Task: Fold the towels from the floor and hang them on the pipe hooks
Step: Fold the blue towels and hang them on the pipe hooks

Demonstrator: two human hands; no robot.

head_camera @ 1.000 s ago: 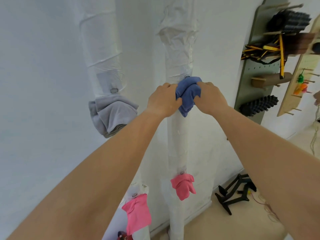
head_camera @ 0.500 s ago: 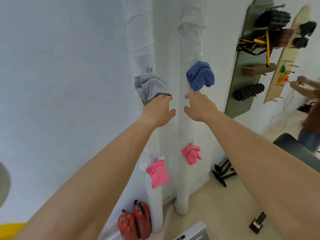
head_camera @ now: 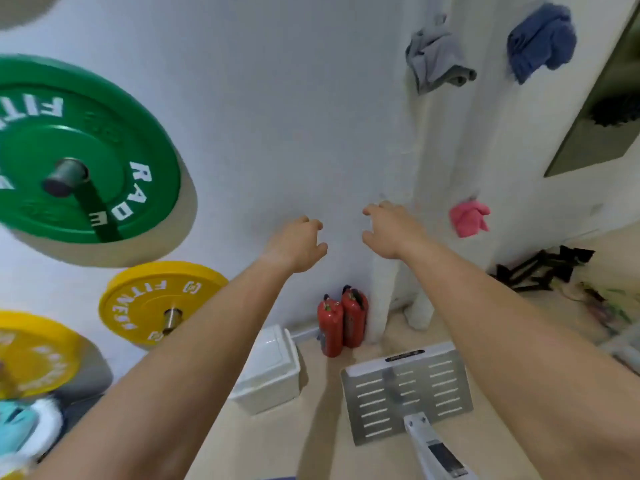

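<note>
The left hand (head_camera: 298, 244) and right hand (head_camera: 391, 230) are stretched forward side by side, fingers loosely curled, holding nothing. At three o'clock from the right hand, a pink towel (head_camera: 469, 218) hangs on a white pipe (head_camera: 420, 313). Farther off, toward one o'clock, hang a grey towel (head_camera: 436, 57) and a blue towel (head_camera: 540, 41).

A green weight plate (head_camera: 86, 150) hung on a peg (head_camera: 65, 174) on the white wall (head_camera: 277, 98), with a yellow plate (head_camera: 156, 303) below it and a second yellow plate (head_camera: 31, 355) (blurred) at the left edge. Two red fire extinguishers (head_camera: 341, 320) stood upright, touching each other, against the wall, a white box (head_camera: 270, 368) just beside them. A slotted metal panel (head_camera: 408, 393) lay on the floor (head_camera: 311, 427) nearby.
</note>
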